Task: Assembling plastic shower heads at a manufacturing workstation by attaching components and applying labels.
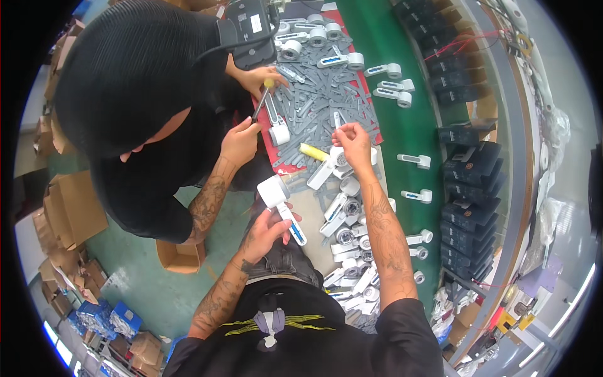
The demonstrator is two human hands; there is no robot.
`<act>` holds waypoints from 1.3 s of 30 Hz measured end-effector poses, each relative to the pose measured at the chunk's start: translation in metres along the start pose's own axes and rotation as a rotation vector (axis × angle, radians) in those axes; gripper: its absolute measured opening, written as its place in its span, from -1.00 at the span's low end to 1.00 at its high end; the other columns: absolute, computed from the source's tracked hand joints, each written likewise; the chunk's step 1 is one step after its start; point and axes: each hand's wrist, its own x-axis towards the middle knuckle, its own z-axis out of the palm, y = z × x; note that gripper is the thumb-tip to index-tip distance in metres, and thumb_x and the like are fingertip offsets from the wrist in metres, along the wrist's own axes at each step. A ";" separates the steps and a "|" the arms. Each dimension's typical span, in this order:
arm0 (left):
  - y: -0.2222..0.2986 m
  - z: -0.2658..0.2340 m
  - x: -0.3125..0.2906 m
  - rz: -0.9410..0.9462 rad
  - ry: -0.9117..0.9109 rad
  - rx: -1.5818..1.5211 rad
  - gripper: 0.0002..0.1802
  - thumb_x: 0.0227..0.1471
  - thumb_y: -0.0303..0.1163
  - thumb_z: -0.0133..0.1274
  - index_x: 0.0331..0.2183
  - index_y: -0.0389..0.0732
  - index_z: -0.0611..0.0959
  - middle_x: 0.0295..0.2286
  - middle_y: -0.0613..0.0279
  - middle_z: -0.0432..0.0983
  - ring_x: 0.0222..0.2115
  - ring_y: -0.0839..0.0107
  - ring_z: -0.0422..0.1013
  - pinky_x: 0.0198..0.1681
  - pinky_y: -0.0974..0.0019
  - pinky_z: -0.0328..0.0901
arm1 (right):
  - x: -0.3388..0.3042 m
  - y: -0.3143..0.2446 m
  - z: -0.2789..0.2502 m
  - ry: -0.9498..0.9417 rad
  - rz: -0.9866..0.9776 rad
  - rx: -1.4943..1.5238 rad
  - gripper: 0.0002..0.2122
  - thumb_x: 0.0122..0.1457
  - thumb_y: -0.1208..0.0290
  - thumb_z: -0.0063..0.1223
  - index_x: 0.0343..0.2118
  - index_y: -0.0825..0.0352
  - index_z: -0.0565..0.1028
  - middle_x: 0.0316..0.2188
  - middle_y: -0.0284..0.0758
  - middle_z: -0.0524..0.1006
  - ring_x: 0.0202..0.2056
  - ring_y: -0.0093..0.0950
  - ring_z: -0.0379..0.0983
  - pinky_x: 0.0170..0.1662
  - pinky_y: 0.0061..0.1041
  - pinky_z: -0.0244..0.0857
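Note:
My left hand [269, 229] is closed around the handle of a white device [273, 191] with a round head. A blue strip shows in the slot along its handle. Over the pile of flat grey strips [320, 88], my right hand [353, 143] pinches a small grey strip [337, 118] between thumb and fingers. Just below that hand lie a yellow-handled tool [313, 152] and another white device [321, 173]. More white devices [352, 235] are heaped beside my right forearm.
On the left, a co-worker in black [144, 81] holds a thin tool [260, 105] at a white device [277, 133]. A red mat [282, 168] lies under the strips. Black boxes [468, 220] line the green surface's right side; single devices [414, 161] lie on it. Cardboard boxes [75, 210] stand left.

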 end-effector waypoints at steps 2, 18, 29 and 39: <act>-0.001 -0.001 -0.003 -0.007 0.005 -0.009 -0.50 0.31 -0.50 0.00 0.23 -0.35 0.35 -0.02 -0.07 0.58 -0.38 0.44 0.48 -0.30 0.35 0.43 | 0.004 0.010 0.002 0.156 -0.113 -0.486 -0.82 0.27 0.45 0.24 -0.12 0.37 0.59 -0.24 -0.14 0.68 -0.17 -0.22 0.64 -0.08 -0.28 0.53; -0.001 -0.015 -0.010 -0.020 0.056 0.034 -0.49 0.31 -0.52 0.00 0.24 -0.32 0.35 -0.02 -0.03 0.58 -0.37 0.48 0.48 -0.32 0.40 0.43 | 0.086 0.026 0.060 0.005 -0.217 -0.267 -0.94 0.20 0.49 0.26 -0.28 0.29 0.64 -0.34 -0.39 0.61 -0.30 -0.43 0.61 -0.27 -0.34 0.48; -0.003 0.007 -0.001 -0.052 -0.036 0.096 -0.51 0.32 -0.51 0.01 0.24 -0.32 0.38 -0.03 0.00 0.58 -0.41 0.50 0.44 -0.31 0.40 0.42 | 0.055 0.026 -0.009 0.182 0.102 0.640 -0.71 0.26 0.50 0.25 -0.04 0.53 0.47 -0.27 -0.18 0.62 -0.29 -0.37 0.65 -0.20 -0.41 0.59; -0.015 0.008 -0.009 -0.104 -0.070 0.121 -0.46 0.37 -0.42 0.05 0.28 -0.34 0.32 0.01 0.09 0.60 -0.41 0.55 0.41 -0.26 0.41 0.41 | 0.042 0.013 0.031 -0.069 -0.364 -0.436 -0.82 0.23 0.38 0.20 -0.23 0.36 0.71 -0.33 -0.12 0.70 -0.26 -0.18 0.66 -0.15 -0.29 0.49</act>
